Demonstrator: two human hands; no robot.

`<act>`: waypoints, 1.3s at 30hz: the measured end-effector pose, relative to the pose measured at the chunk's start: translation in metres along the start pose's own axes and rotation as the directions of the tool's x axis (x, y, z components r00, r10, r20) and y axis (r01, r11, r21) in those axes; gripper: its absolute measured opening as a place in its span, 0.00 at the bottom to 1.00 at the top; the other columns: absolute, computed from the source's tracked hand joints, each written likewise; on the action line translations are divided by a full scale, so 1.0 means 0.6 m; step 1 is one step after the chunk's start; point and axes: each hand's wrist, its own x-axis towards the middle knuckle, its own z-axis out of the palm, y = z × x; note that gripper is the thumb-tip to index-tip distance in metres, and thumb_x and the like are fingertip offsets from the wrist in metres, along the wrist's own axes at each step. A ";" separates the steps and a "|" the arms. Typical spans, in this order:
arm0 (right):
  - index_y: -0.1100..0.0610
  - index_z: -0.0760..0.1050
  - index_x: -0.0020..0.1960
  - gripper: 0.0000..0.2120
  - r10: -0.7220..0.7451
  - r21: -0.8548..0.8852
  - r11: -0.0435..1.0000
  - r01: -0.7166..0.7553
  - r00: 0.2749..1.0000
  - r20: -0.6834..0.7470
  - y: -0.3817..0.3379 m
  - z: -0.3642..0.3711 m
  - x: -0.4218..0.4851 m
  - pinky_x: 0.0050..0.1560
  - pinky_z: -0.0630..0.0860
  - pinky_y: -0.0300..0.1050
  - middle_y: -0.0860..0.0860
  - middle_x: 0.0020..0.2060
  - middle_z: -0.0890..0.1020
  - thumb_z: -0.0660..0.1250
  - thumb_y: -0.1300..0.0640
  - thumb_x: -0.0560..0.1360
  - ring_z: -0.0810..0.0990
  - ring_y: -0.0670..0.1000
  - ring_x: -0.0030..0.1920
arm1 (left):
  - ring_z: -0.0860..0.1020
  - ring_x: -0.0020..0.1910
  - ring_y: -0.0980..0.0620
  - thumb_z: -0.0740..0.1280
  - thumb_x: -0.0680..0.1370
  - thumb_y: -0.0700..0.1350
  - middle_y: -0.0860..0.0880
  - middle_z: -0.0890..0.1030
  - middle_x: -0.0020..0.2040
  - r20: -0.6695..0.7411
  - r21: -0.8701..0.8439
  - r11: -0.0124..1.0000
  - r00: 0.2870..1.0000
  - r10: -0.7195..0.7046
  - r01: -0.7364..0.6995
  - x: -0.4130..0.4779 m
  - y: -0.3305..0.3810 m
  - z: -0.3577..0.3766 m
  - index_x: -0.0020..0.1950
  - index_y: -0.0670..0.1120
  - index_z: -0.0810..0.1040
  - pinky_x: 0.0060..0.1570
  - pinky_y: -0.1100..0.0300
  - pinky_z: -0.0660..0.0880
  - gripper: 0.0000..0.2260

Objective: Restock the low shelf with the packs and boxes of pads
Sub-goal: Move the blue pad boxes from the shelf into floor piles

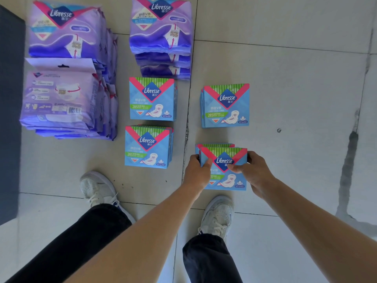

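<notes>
The tiled floor [295, 82] fills the view, bare and open to the right of the goods; a dark block [10, 119], cut off at the left edge, is too dim to identify. Largest are the purple packs [67, 78], piled beside that block, the upper one reading "Libresse", the lower showing its back with a barcode. A second purple stack [161, 31] stands apart to their right, its top cut off by the frame. Below it sit blue boxes: one pile [152, 99] and another [148, 147] marked "Libresse" and "285 mm", with a third pile [225, 106] across a grout line. The nearest blue box [224, 170] lies atop its own pile between white shoes [98, 186]. The left hand [196, 170] and right hand [253, 170] clasp its opposite sides, thumbs on the printed face, hiding part of the lettering.
</notes>
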 end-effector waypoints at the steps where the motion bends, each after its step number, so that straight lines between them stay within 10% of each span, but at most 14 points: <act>1: 0.60 0.72 0.57 0.20 0.000 -0.001 1.000 0.000 1.000 0.001 0.000 0.000 0.000 0.52 0.80 0.56 0.56 0.53 0.82 0.74 0.66 0.69 0.82 0.60 0.49 | 0.81 0.53 0.49 0.62 0.80 0.52 0.45 0.80 0.56 0.002 0.002 1.000 1.000 0.000 0.000 0.000 -0.001 0.000 0.62 0.44 0.69 0.40 0.63 0.78 0.15; 39: 0.59 0.72 0.58 0.20 -0.030 0.008 1.000 0.030 0.999 0.020 -0.002 0.004 -0.006 0.48 0.79 0.52 0.55 0.51 0.81 0.74 0.66 0.69 0.82 0.58 0.47 | 0.82 0.52 0.49 0.62 0.80 0.52 0.45 0.81 0.55 0.001 0.009 1.000 1.000 0.022 -0.022 0.011 -0.013 -0.007 0.61 0.43 0.70 0.48 0.55 0.81 0.16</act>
